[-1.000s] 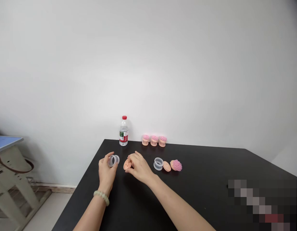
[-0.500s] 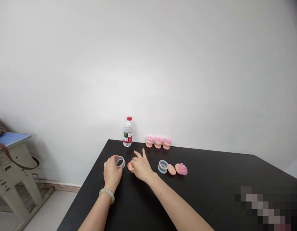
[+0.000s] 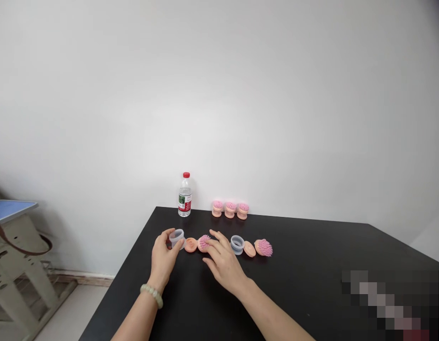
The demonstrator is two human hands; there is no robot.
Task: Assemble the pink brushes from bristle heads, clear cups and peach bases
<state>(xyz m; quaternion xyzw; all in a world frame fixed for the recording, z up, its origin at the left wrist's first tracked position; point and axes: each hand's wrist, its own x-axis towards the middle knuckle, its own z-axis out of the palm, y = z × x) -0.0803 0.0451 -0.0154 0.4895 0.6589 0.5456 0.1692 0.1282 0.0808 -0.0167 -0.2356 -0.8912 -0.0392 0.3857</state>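
Observation:
My left hand [image 3: 163, 255], a beaded bracelet on its wrist, grips a translucent ring-shaped cup [image 3: 177, 239] between thumb and fingers. Just right of that cup, a peach-coloured round disc [image 3: 191, 245] lies on the black table. A brush head with pink bristles [image 3: 204, 243] comes after it in the row. My right hand [image 3: 222, 263] is spread beside this brush head, fingers apart; the fingertips overlap its bristles, and I cannot tell whether they touch. Further right lie a second translucent ring-shaped cup [image 3: 237, 245], a second peach disc [image 3: 249, 249] and another pink-bristled brush head [image 3: 264, 247].
Three assembled pink brushes [image 3: 230, 210] stand along the wall at the back of the black table [image 3: 297, 284]. A water bottle with a red cap [image 3: 184, 196] stands left of them. Beyond the table's left edge is a blue-topped desk [image 3: 13, 210] with a brown strap.
My right hand has moved right, away from the peach disc, uncovering it and the brush head beside it. The cup in my left hand has tilted more upright. The view has shifted slightly.

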